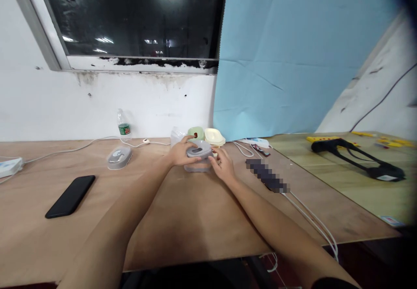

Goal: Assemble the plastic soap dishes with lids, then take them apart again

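A grey lid (pixel 202 147) with a dark oval mark sits over a clear container (pixel 198 167) near the back middle of the table. My left hand (pixel 182 153) grips the lid's left side, thumb along its front edge and fingers over the top. On the right side, my right hand (pixel 223 163) holds the edge with bent fingers. Whether the lid is seated on the container or slightly above it, I cannot tell. Just behind stand a green piece (pixel 196 131) and a cream piece (pixel 214 136), partly hidden, with a crumpled clear plastic bag (pixel 176 135) beside them.
Left on the table lie a black phone (pixel 70 196), a grey-lidded round container (pixel 119 157) and a white cable (pixel 81 147). A water bottle (pixel 123 124) stands by the wall. A blurred dark object (pixel 267 176) lies right; a black frame-like object (pixel 358 158) is farther right.
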Tool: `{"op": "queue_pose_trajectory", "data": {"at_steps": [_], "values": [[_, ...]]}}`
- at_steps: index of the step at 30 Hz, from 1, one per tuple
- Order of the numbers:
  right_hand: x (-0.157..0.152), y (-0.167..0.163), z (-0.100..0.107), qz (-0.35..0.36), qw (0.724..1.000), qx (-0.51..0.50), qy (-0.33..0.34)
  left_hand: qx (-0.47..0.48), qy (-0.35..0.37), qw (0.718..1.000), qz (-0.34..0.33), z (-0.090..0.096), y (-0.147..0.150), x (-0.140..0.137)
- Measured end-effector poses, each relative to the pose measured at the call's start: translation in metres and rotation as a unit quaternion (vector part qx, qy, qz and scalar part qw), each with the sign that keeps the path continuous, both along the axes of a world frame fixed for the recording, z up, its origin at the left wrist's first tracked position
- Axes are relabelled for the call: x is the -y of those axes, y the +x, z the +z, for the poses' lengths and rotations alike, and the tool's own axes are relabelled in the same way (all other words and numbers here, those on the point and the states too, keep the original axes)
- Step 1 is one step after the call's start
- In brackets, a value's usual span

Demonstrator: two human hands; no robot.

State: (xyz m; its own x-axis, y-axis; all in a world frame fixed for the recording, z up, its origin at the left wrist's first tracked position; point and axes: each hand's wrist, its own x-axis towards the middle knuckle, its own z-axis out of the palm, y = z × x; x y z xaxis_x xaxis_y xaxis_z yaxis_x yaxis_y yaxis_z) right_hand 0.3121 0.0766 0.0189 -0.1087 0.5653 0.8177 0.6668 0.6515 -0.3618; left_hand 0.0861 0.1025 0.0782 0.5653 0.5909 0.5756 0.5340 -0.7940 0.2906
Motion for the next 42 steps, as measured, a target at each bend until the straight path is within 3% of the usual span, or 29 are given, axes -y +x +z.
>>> {"op": "queue_pose_trajectory", "data": {"at_steps": [4, 8, 11, 15, 18, 20, 22, 26, 29, 30, 32, 35, 38, 42], "values": [[-0.004, 0.008, -0.003, -0.009, 1.000, -0.015, -0.013, -0.013, -0.012, 1.000, -0.001, -0.006, 0.009, -0.017], [-0.005, 0.005, -0.006, -0.006, 1.000, -0.004, -0.017, 0.004, 0.002, 0.997, 0.079, -0.020, -0.002, -0.023], [-0.007, 0.003, -0.009, 0.003, 1.000, 0.007, -0.013, 0.027, 0.047, 0.992, 0.114, -0.027, -0.012, -0.014], [-0.010, 0.003, -0.014, -0.006, 1.000, -0.002, -0.005, 0.026, 0.108, 0.989, 0.095, -0.028, -0.029, 0.009], [-0.012, 0.004, -0.017, -0.019, 1.000, -0.008, -0.005, 0.002, 0.116, 0.986, 0.120, -0.029, -0.057, 0.025], [-0.013, 0.005, -0.018, -0.028, 1.000, -0.006, -0.008, -0.003, 0.122, 0.978, 0.172, -0.032, -0.086, 0.032], [-0.013, 0.006, -0.018, -0.035, 0.999, -0.006, -0.004, 0.022, 0.129, 0.956, 0.261, -0.038, -0.118, 0.037], [-0.010, 0.005, -0.018, -0.027, 0.999, 0.003, 0.022, 0.111, 0.128, 0.866, 0.471, -0.053, -0.176, 0.045], [-0.004, 0.002, -0.016, -0.003, 0.998, 0.032, 0.054, 0.173, 0.074, 0.799, 0.572, -0.064, -0.207, 0.044], [-0.002, 0.000, -0.015, 0.006, 0.997, 0.043, 0.064, 0.182, 0.040, 0.793, 0.581, -0.067, -0.214, 0.042], [0.004, -0.005, -0.013, 0.026, 0.995, 0.063, 0.077, 0.166, -0.058, 0.812, 0.557, -0.073, -0.226, 0.037], [0.011, -0.013, -0.010, 0.066, 0.990, 0.096, 0.085, 0.134, -0.115, 0.837, 0.518, -0.081, -0.233, 0.027], [0.013, -0.020, -0.008, 0.098, 0.984, 0.117, 0.094, 0.099, -0.112, 0.854, 0.498, -0.086, -0.222, 0.023], [0.011, -0.024, -0.014, 0.119, 0.979, 0.138, 0.087, 0.035, -0.089, 0.888, 0.449, -0.084, -0.184, 0.030]]}}
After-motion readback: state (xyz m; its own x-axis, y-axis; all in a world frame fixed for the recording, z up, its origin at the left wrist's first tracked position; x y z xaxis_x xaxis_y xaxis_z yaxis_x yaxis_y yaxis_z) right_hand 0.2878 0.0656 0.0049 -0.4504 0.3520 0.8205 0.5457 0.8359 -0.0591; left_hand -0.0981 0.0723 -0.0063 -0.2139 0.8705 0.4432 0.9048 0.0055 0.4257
